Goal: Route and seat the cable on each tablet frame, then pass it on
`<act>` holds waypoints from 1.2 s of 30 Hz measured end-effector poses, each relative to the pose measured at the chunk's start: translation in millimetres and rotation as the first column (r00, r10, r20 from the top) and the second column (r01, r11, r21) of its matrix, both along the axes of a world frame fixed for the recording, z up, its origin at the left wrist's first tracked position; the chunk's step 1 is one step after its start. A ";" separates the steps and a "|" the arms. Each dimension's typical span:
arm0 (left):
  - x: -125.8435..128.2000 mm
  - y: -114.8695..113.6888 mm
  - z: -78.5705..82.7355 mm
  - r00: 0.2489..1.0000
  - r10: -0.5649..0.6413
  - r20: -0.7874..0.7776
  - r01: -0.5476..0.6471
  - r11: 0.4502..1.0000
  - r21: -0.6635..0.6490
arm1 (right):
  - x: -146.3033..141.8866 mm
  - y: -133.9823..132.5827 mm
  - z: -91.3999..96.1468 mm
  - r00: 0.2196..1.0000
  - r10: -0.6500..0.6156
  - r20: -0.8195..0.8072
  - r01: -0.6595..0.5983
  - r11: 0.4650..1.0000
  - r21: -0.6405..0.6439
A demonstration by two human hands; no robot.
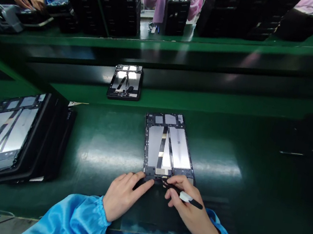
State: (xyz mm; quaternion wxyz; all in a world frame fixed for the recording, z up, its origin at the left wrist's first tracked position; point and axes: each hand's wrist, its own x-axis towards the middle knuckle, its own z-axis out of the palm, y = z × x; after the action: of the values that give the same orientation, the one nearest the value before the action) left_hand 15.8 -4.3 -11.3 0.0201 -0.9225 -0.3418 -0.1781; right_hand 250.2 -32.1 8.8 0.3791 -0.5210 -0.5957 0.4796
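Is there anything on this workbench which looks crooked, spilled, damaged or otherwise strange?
Nothing looks spilled or damaged. The stack of devices at left looks untidy: its edges do not line up. A small pale strip shows by its far corner. The open device at centre shows nothing odd.

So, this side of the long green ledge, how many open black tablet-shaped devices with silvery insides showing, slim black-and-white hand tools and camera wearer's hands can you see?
Open tablet-shaped devices: 3 (front device, rear device, left-side device)
Slim black-and-white hand tool: 1
Wearer's hands: 2 (left hand, right hand)
Total: 6
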 end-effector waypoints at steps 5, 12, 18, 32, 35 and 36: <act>-0.3 0.1 0.3 1.000 0.006 0.015 -0.006 1.000 0.008 | -4.9 4.6 -1.8 0.998 0.040 0.040 -0.041 0.999 0.032; -1.5 -1.1 -1.6 1.000 0.002 0.020 -0.002 1.000 0.002 | 10.1 5.7 -4.2 0.994 -0.063 0.090 0.063 0.998 0.010; -7.2 0.3 -3.3 0.998 -0.027 0.055 0.026 1.000 0.006 | 17.1 1.3 -5.4 0.992 -0.124 -0.028 0.124 0.992 0.025; -8.0 4.9 1.0 0.991 -0.050 0.124 0.047 0.999 0.024 | -2.3 12.7 12.6 0.986 0.156 0.058 -0.161 0.982 0.095; -7.7 3.1 4.1 0.985 -0.060 0.163 0.059 0.998 0.016 | -0.4 11.3 8.2 0.991 0.134 -0.013 -0.134 0.989 -0.058; -7.8 0.9 5.0 0.981 -0.081 0.177 0.081 0.997 0.007 | 1.2 9.7 5.5 0.994 0.106 -0.039 -0.110 0.987 -0.113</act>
State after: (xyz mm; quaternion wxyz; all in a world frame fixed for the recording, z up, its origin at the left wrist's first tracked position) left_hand 8.0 -3.4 -6.3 -0.0180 -0.9161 -0.3045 -0.2601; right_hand 251.4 -22.4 14.3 0.3315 -0.5010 -0.5882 0.5414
